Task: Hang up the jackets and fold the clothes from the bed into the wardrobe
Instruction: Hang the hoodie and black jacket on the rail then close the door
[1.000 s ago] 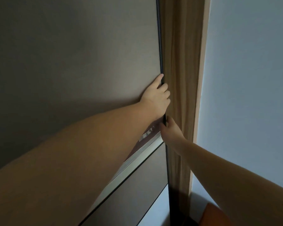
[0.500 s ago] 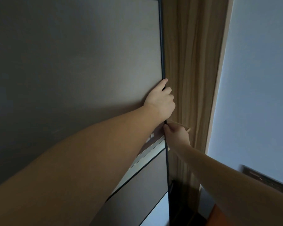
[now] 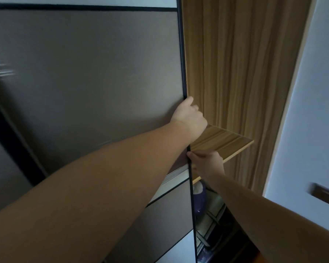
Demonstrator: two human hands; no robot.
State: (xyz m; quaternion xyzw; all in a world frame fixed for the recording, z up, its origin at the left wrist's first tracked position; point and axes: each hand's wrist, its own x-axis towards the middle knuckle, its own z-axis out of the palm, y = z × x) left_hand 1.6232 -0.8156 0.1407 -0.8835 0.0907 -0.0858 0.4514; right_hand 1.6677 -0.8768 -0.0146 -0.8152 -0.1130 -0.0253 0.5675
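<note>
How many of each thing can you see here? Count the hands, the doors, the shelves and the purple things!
Hands: 2, the left hand and the right hand, both holding the door edge
Sliding doors: 1, the sliding door
Wooden shelves: 1, the wooden shelf
Purple things: 1, a purple thing under the shelf, too hidden to name
Total: 5

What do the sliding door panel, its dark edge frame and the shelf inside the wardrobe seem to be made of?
Door panel: smooth brown-grey board or coated glass, semi-gloss; faint reflections show at its left. I cannot tell which.
Edge frame: thin black strip, likely painted metal or plastic.
Shelf: wood-look board, probably laminate; striped grain, pale plain front edge, matt.
</note>
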